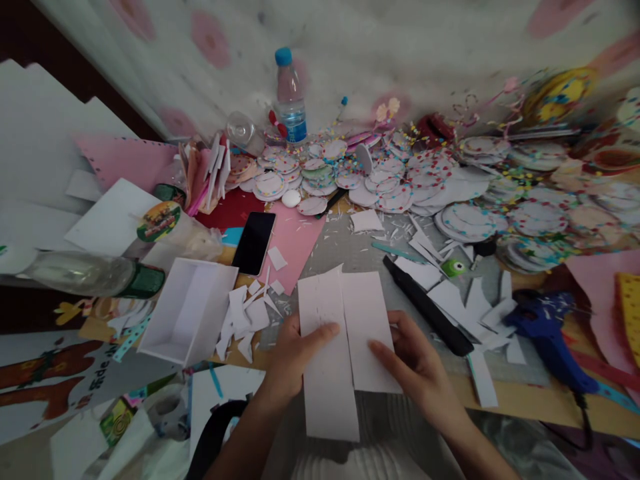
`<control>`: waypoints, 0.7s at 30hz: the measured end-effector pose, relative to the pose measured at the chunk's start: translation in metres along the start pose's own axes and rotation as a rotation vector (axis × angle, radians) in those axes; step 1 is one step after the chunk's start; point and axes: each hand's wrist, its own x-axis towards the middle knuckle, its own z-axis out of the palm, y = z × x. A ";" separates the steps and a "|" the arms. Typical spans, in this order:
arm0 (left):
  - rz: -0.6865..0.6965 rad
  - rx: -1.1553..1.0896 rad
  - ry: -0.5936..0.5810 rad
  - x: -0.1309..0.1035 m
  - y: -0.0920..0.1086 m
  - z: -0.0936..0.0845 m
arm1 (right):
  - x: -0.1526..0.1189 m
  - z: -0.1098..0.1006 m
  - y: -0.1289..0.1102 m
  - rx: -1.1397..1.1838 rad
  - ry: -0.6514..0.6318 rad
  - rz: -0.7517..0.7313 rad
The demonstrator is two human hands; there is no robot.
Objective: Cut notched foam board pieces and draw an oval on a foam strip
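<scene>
Both hands are on the same thing here: a folded white card sheet [345, 340], held up just off the near edge of the table [350, 247]. The left hand [293, 353] pinches the left panel, thumb on top and fingers tucked behind, and the right hand [417, 363] steadies the right panel with fingertips pressed flat on its face. My guess is that grip is about keeping the two panels lined up along the crease down the middle, since the card looks floppy and would sag otherwise.

Everything else sits relative to that card sheet. Just left of it there's an open white box [187, 310] with a heap of white offcuts [247, 320] between them. Behind it lie a dark phone [254, 243] on pink paper and, further back, a water bottle [289, 97] by the wall. To the right, a black marker-like tool [425, 307], then a blue glue gun [547, 337], probably parked within easy reach. Piles of confetti-dotted paper discs [400, 177] fill the far side.
</scene>
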 end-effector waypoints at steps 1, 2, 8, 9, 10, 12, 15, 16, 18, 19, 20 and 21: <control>-0.002 0.013 -0.002 0.000 0.000 0.000 | 0.000 0.000 0.000 0.000 0.009 -0.004; -0.003 0.026 -0.003 0.000 -0.001 -0.001 | 0.001 0.000 0.000 0.000 0.016 -0.007; -0.016 0.060 0.036 0.000 -0.001 0.001 | 0.002 0.000 -0.002 0.000 -0.011 0.008; -0.016 0.060 0.044 0.000 0.000 0.002 | 0.001 0.000 -0.002 0.000 -0.019 0.013; -0.014 0.058 0.049 0.000 0.000 0.003 | 0.001 0.001 -0.003 0.001 -0.025 0.022; -0.009 0.048 0.051 0.000 0.000 0.004 | 0.001 0.001 -0.004 0.008 -0.028 0.035; 0.002 0.031 0.025 0.001 -0.001 0.005 | 0.001 0.001 -0.004 0.019 -0.046 0.039; 0.003 0.034 0.022 0.002 -0.001 0.004 | 0.001 0.001 -0.004 0.023 -0.062 0.036; 0.003 0.054 0.034 0.003 -0.001 0.004 | 0.002 0.000 -0.002 0.032 -0.085 0.036; -0.002 0.065 0.043 0.004 -0.001 0.003 | 0.003 0.000 -0.001 0.036 -0.094 0.035; -0.006 0.074 0.051 0.004 -0.001 0.003 | 0.003 0.000 0.000 0.038 -0.099 0.035; -0.009 0.078 0.057 0.004 0.000 0.003 | 0.003 0.000 0.001 0.038 -0.100 0.034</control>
